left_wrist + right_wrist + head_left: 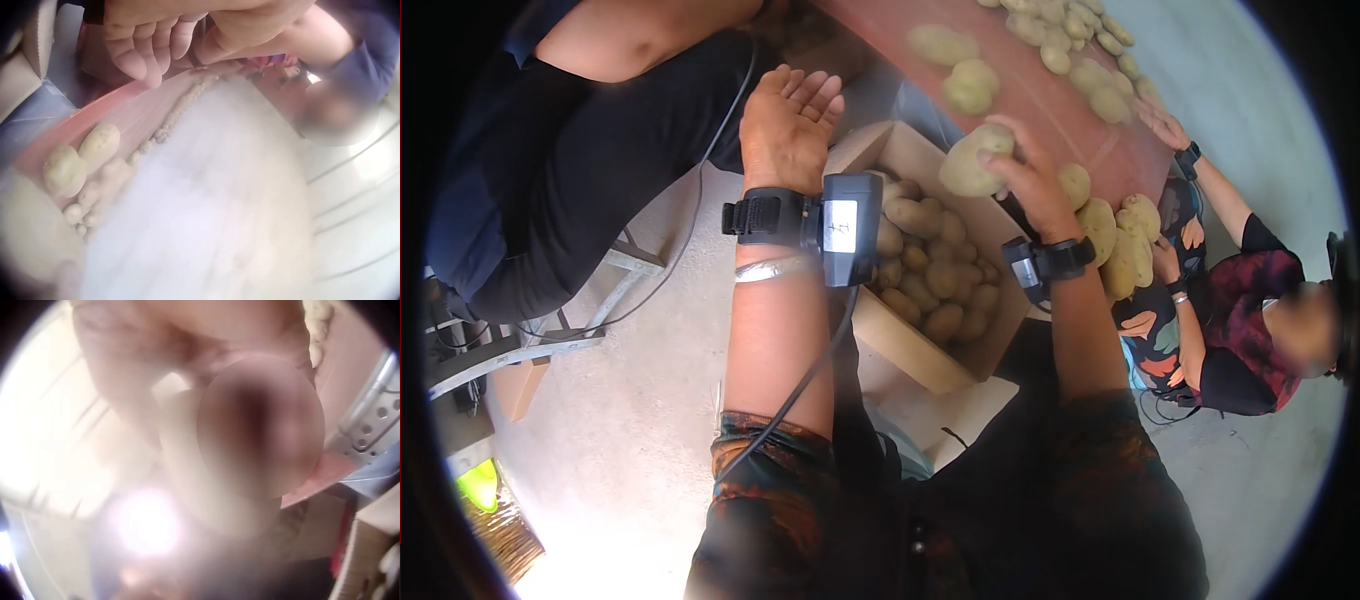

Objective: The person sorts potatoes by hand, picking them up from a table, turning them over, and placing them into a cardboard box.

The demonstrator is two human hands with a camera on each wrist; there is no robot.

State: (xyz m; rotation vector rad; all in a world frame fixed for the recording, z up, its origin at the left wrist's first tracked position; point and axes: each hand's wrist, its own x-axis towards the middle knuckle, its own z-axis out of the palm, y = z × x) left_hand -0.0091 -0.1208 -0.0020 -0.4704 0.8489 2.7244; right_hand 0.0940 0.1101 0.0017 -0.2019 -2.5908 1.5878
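My right hand (1037, 178) grips a large pale potato (972, 163), thumb and fingers round its near end. It holds the potato above the right rim of a cardboard box (915, 355), beside the red tabletop. In the right wrist view the same potato (215, 500) is blurred under the fingers. My left hand (785, 130) is palm up over the box's far left side, fingers slightly bent, holding nothing. The left wrist view shows its loosely curled fingers (140, 56) near the red table edge. Many brown potatoes (940, 275) fill the box.
On the red tabletop (890, 22) lie two big potatoes (971, 87) and a pile of smaller ones (1055, 30). Several large potatoes (1125, 245) line its near end. Another person's hand (1165, 125) reaches in from the right. A second person's leg (600, 170) is at left.
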